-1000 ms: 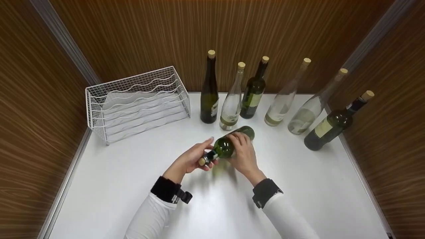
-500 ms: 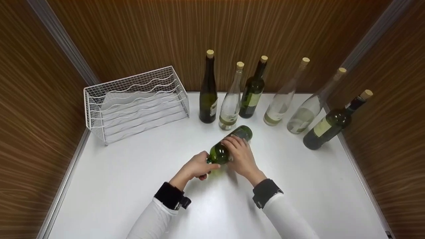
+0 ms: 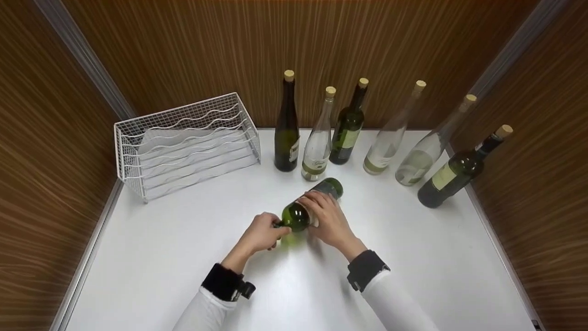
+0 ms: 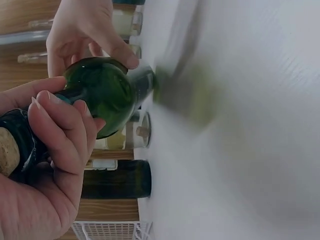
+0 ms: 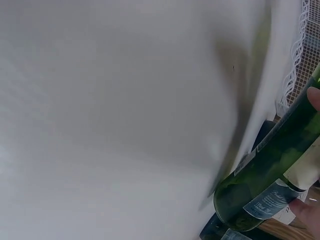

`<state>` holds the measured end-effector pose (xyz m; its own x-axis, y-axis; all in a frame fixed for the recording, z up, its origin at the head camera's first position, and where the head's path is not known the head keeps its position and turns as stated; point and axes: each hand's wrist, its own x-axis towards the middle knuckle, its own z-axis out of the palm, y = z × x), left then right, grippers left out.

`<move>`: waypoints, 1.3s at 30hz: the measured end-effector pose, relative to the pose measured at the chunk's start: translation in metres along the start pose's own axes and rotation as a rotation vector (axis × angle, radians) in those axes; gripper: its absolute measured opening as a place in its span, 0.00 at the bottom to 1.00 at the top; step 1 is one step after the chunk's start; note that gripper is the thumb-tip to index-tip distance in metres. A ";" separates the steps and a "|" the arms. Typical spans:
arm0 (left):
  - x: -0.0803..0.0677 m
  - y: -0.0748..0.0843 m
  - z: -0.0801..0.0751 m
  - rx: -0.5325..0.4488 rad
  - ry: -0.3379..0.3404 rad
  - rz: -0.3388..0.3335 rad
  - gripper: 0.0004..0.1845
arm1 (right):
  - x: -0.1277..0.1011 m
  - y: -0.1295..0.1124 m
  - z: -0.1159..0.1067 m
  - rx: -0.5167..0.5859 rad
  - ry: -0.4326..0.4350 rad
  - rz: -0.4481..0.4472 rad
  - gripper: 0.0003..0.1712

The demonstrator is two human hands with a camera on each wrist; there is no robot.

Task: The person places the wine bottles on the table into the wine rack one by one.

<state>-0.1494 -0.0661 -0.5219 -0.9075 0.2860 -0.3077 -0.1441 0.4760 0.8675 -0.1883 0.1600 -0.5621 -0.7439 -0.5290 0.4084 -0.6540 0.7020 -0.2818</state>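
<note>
A green wine bottle (image 3: 294,217) is held slantwise over the white table, its neck toward the lower left and its base toward the upper right. My left hand (image 3: 262,233) grips the neck with curled fingers; in the left wrist view the cork (image 4: 9,152) shows beyond that hand. Around the labelled body curls my right hand (image 3: 328,221), with fingers on top and thumb on the near side. In the right wrist view, the bottle's blue-grey label (image 5: 270,200) sits close to the base, and only fingertips of the right hand appear.
A white wire rack (image 3: 236,99) with wavy bars stands at the back left. Corked bottles line the back and right: a tall dark bottle (image 3: 286,147), a clear bottle (image 3: 317,151), a dark green bottle (image 3: 347,138), and several more toward the right wall.
My left hand has turned from an open pose under the neck to a closed grip over it. The bottle has shifted slightly down and left, with my right hand keeping its hold.
</note>
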 end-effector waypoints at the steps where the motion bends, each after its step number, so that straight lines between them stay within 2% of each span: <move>1: -0.003 -0.001 -0.002 -0.021 -0.001 -0.007 0.10 | 0.000 -0.002 0.000 0.012 0.002 -0.001 0.50; 8: -0.029 -0.013 -0.020 -0.129 -0.016 0.002 0.13 | 0.000 -0.018 0.000 0.086 0.015 0.033 0.44; 16: -0.056 -0.025 -0.038 -0.280 -0.016 0.008 0.16 | 0.007 -0.036 0.006 0.159 0.062 0.040 0.43; 20: -0.066 -0.034 -0.043 -0.344 0.009 -0.007 0.16 | 0.012 -0.045 0.010 0.204 0.060 0.033 0.42; 26: -0.074 -0.046 -0.039 -0.414 0.107 -0.059 0.16 | 0.017 -0.063 0.021 0.314 0.005 0.100 0.36; 31: -0.080 -0.053 -0.034 -0.478 0.253 -0.096 0.17 | 0.026 -0.078 0.029 0.488 -0.044 0.170 0.33; 35: -0.083 -0.056 -0.030 -0.521 0.368 -0.116 0.17 | 0.036 -0.089 0.034 0.629 -0.119 0.219 0.33; 39: -0.082 -0.058 -0.025 -0.549 0.453 -0.135 0.17 | 0.043 -0.098 0.037 0.701 -0.209 0.237 0.33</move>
<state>-0.0764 -0.1381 -0.5369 -0.9249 -0.1753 -0.3374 -0.3362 -0.0378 0.9410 -0.1613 0.0511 -0.5495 -0.8401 -0.5299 0.1156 -0.3563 0.3786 -0.8542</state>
